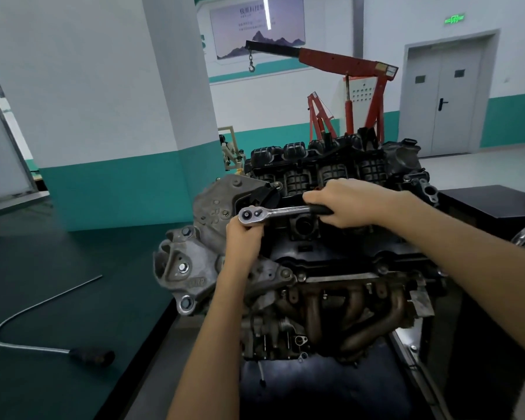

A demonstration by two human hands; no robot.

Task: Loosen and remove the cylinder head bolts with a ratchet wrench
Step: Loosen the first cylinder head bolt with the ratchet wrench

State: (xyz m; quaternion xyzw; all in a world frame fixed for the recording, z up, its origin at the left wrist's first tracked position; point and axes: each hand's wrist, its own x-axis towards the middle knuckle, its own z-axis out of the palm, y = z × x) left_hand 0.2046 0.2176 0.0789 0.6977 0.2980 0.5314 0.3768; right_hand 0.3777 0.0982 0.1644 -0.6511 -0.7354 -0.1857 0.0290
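Black grip, right hand (pixel 343 204): fingers wrapped all the way round the black handle end of the ratchet (pixel 281 211), knuckles up, solid hold.
Left hand (pixel 244 237): comes up from below and cups the chrome head, fingers curled against its underside, looks like it's steadying it.
Ratchet axis: lies roughly level, running left-right across the top of the engine (pixel 346 262). Head is at the left end, grip at the right.
Bolt: can't see it, tbh. If the ratchet's on one, it's straight down under the head, behind the left hand. Socket is hidden too.
Who's nearer: left hand is right at the head, right hand is out at the far end of the lever. My guess is right swings, left keeps the head seated.
Swing room: handle sits just above the black top cover, so I'd expect a flat arc toward or away from the person.
Lower down: rusty manifold (pixel 346 313) faces the camera.
Further out: bent rod (pixel 28 313) on the dark floor to the left, red hoist (pixel 346 62) well behind.
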